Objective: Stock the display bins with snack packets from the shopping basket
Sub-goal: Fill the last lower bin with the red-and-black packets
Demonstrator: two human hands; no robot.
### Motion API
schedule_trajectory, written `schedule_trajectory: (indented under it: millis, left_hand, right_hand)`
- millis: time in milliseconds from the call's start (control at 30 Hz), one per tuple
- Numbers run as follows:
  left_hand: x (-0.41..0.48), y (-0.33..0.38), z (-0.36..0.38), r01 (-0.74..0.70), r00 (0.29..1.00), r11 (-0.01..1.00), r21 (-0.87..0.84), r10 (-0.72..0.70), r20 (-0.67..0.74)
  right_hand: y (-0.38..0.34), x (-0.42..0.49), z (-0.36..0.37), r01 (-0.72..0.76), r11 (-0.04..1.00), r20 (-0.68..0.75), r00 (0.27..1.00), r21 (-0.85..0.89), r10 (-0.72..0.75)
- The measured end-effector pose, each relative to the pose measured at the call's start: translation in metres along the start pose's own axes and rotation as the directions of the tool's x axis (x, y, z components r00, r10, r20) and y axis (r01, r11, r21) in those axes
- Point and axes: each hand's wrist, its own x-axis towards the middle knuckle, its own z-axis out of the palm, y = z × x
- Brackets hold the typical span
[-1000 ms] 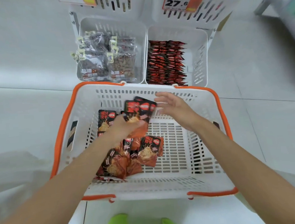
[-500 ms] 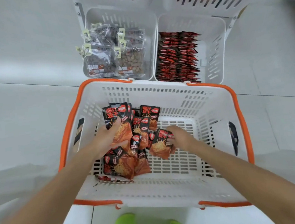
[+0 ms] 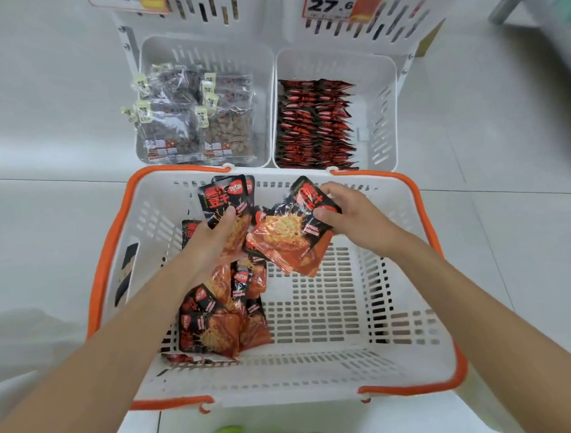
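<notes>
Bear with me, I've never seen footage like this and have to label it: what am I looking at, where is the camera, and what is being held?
There is no machine here. A person wears a wide-angle camera on the head that looks forward and down, so you see their own two bare arms. That head view is the only one.

A white shopping basket with an orange rim sits in front of white display bins. The left hand grips a small stack of packets, red and black. The right hand pinches a second bunch of the same kind. Loose packets lie in the basket's left part.

Behind the basket, the right bin holds rows of red packets, and the left bin holds clear bags of brownish snacks.
</notes>
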Motion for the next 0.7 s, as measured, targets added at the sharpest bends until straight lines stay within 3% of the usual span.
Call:
schedule_trajectory:
  millis: [67,133,167,333,433,533,600,700]
  left_hand:
    - [-0.007,0.003,0.004,0.095,0.981,0.990,-0.102,-0.076,0.177]
    - [-0.015,0.005,0.010,0.162,0.925,0.986,-0.043,-0.136,0.356]
    - [-0.019,0.005,0.013,0.152,0.916,0.988,0.018,-0.148,0.372]
    - [-0.026,0.010,0.003,0.000,0.970,0.998,0.065,-0.016,0.243]
    - [-0.030,0.015,-0.004,-0.160,0.985,0.944,0.288,0.133,0.109]
    - [-0.039,0.022,0.008,-0.231,0.973,0.893,0.386,0.209,0.098]
    - [-0.046,0.028,0.020,-0.199,0.977,0.924,0.326,0.162,0.138]
    - [-0.045,0.032,0.013,-0.099,0.992,0.986,0.136,0.087,0.090]
  right_hand:
    - [0.001,-0.003,0.006,0.007,0.999,-0.038,0.999,0.038,-0.005]
    - [0.001,-0.001,0.012,0.018,1.000,-0.067,0.998,-0.016,-0.019]
    - [0.001,0.000,0.015,0.019,0.999,-0.080,0.997,-0.049,-0.023]
    - [-0.011,0.000,0.001,0.021,0.954,-0.059,0.997,-0.298,-0.041]
    - [-0.026,-0.002,0.003,0.040,0.933,0.003,0.999,-0.359,-0.042]
    - [-0.034,-0.005,0.030,0.101,0.930,0.040,0.995,-0.352,-0.093]
    - [-0.032,-0.005,0.043,0.121,0.928,0.053,0.993,-0.351,-0.110]
    - [-0.028,-0.002,0.039,0.039,0.948,0.004,0.999,-0.316,-0.040]
